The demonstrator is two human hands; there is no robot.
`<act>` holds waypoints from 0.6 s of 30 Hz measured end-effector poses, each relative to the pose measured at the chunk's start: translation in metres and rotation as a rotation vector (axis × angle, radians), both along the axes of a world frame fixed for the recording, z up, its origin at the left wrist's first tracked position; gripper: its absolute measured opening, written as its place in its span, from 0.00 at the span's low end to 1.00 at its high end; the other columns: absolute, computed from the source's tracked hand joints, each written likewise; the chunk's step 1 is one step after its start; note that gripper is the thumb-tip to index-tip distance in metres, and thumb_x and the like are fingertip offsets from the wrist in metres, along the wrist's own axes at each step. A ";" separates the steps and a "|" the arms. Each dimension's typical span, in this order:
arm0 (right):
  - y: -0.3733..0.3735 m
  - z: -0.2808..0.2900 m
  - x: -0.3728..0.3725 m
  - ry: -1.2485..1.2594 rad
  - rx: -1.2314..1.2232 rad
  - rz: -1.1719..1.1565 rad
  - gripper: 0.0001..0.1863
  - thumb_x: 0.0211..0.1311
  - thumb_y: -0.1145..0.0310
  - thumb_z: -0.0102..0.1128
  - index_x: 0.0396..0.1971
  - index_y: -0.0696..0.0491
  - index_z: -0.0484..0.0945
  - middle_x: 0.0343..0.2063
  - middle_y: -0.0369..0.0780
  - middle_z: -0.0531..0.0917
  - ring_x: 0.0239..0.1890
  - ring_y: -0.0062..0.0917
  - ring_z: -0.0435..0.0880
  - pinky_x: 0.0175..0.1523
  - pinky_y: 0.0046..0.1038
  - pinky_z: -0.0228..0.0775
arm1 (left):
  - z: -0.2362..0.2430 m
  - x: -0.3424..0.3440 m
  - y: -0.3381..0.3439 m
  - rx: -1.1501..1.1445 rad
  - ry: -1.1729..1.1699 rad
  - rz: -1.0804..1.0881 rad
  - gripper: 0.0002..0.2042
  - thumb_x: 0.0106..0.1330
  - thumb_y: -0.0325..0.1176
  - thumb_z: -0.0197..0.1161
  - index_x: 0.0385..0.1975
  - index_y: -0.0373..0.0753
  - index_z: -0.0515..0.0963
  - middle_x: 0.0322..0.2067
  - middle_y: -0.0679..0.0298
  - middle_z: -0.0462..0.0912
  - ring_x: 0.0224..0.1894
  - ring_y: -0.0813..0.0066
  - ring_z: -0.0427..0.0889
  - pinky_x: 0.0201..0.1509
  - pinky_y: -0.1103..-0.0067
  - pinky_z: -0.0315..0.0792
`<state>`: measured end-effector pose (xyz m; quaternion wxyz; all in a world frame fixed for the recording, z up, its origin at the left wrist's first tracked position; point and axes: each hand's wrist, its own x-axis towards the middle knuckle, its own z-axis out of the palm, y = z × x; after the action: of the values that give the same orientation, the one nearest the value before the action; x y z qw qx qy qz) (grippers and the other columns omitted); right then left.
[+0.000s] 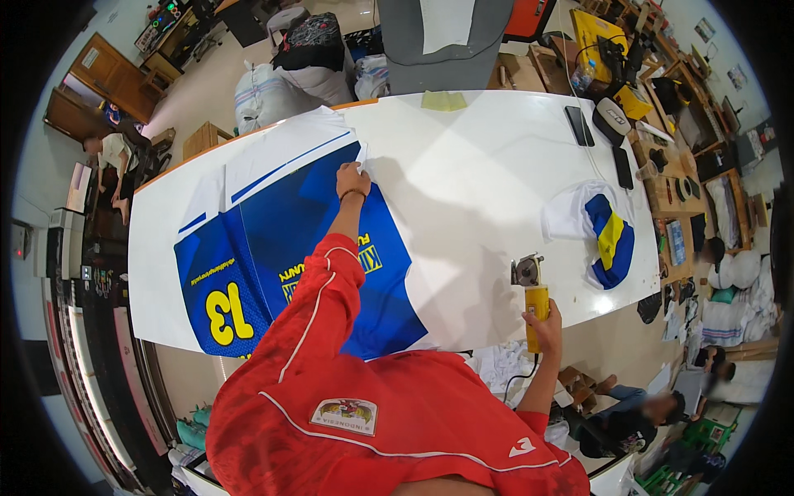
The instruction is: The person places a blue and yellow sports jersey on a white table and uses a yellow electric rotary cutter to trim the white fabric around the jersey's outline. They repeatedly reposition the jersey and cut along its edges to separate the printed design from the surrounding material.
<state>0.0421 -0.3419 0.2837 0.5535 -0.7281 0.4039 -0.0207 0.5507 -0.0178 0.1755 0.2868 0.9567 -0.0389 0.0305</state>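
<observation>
A yellow electric rotary fabric cutter (538,316) with a round metal blade head is gripped in my right hand (543,329). It stands upright over the table's near edge, right of centre, with its black cord hanging down. My left hand (353,179) reaches far out, its fingers closed at the upper right corner of the printed blue fabric (331,207). A bit of white edge shows beside the fingers. The fabric lies on the white table with yellow print and a white margin. My left sleeve covers part of it.
On the white table (471,207), a bundle of white, blue and yellow fabric (610,240) lies at the right. A phone (578,126), a dark case (612,121) and a yellowish scrap (444,101) are at the far side. Filled sacks (269,97) stand beyond. People sit left and lower right.
</observation>
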 end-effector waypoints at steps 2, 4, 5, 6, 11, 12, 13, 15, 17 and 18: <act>-0.003 -0.002 0.010 0.041 0.012 0.024 0.28 0.51 0.69 0.75 0.52 0.60 0.77 0.39 0.42 0.85 0.38 0.25 0.83 0.44 0.30 0.77 | 0.002 0.004 -0.003 0.082 0.060 0.057 0.18 0.64 0.38 0.68 0.53 0.41 0.83 0.58 0.52 0.80 0.62 0.51 0.78 0.64 0.61 0.77; -0.007 -0.009 0.016 0.042 0.013 0.049 0.29 0.51 0.68 0.75 0.53 0.61 0.77 0.39 0.42 0.85 0.38 0.25 0.84 0.44 0.30 0.78 | 0.013 0.005 -0.015 0.152 0.131 0.108 0.18 0.66 0.40 0.67 0.54 0.42 0.82 0.57 0.53 0.79 0.63 0.51 0.77 0.62 0.60 0.78; -0.012 -0.020 0.016 0.021 0.006 0.060 0.29 0.51 0.67 0.75 0.53 0.61 0.77 0.39 0.42 0.85 0.38 0.26 0.84 0.44 0.31 0.78 | 0.021 0.006 -0.025 0.181 0.169 0.129 0.19 0.67 0.42 0.66 0.54 0.42 0.81 0.57 0.53 0.79 0.63 0.50 0.77 0.61 0.60 0.79; -0.015 -0.027 0.014 0.002 -0.001 0.072 0.30 0.50 0.67 0.75 0.54 0.61 0.77 0.39 0.41 0.86 0.38 0.26 0.85 0.44 0.31 0.78 | 0.023 0.005 -0.034 0.211 0.209 0.150 0.19 0.67 0.43 0.66 0.54 0.42 0.81 0.57 0.53 0.79 0.63 0.50 0.78 0.61 0.59 0.79; -0.032 -0.007 0.053 0.138 -0.061 0.232 0.31 0.50 0.64 0.75 0.53 0.62 0.78 0.38 0.46 0.87 0.39 0.29 0.87 0.45 0.32 0.79 | -0.002 0.026 -0.009 0.292 0.114 0.030 0.14 0.69 0.43 0.66 0.47 0.42 0.82 0.54 0.56 0.81 0.56 0.52 0.81 0.56 0.57 0.81; -0.034 -0.003 0.056 0.167 -0.088 0.260 0.31 0.50 0.63 0.75 0.53 0.62 0.79 0.38 0.47 0.88 0.39 0.30 0.88 0.45 0.32 0.79 | 0.000 0.028 -0.008 0.286 0.117 0.005 0.12 0.68 0.41 0.66 0.45 0.42 0.83 0.53 0.56 0.82 0.55 0.53 0.81 0.55 0.58 0.80; -0.039 -0.005 0.059 0.206 -0.096 0.264 0.31 0.50 0.62 0.75 0.52 0.62 0.79 0.38 0.48 0.88 0.39 0.31 0.88 0.46 0.33 0.79 | -0.001 0.028 -0.003 0.284 0.119 -0.006 0.10 0.68 0.39 0.67 0.42 0.41 0.83 0.52 0.57 0.83 0.54 0.53 0.81 0.55 0.58 0.80; -0.055 -0.014 0.065 0.271 -0.116 0.304 0.31 0.49 0.60 0.76 0.51 0.63 0.80 0.39 0.50 0.88 0.40 0.33 0.89 0.46 0.34 0.79 | -0.006 0.029 0.000 0.167 -0.070 -0.080 0.08 0.65 0.37 0.68 0.39 0.42 0.84 0.45 0.55 0.85 0.51 0.52 0.82 0.54 0.58 0.78; -0.070 -0.026 0.063 0.228 -0.199 0.314 0.32 0.48 0.58 0.76 0.52 0.61 0.81 0.40 0.50 0.89 0.39 0.35 0.89 0.47 0.35 0.80 | 0.005 0.026 -0.003 0.040 -0.269 -0.192 0.06 0.64 0.35 0.68 0.34 0.41 0.85 0.39 0.54 0.86 0.48 0.53 0.84 0.54 0.61 0.77; -0.074 -0.027 0.064 0.237 -0.216 0.309 0.32 0.48 0.58 0.76 0.52 0.61 0.81 0.40 0.50 0.89 0.39 0.36 0.89 0.47 0.35 0.80 | 0.015 0.007 -0.017 -0.098 -0.328 -0.233 0.04 0.62 0.30 0.69 0.35 0.41 0.85 0.39 0.55 0.87 0.46 0.53 0.85 0.53 0.63 0.78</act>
<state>0.1061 -0.4163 0.2570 0.4176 -0.8337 0.3452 0.1067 0.5581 -0.0347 0.1901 0.3246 0.9128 -0.1941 0.1543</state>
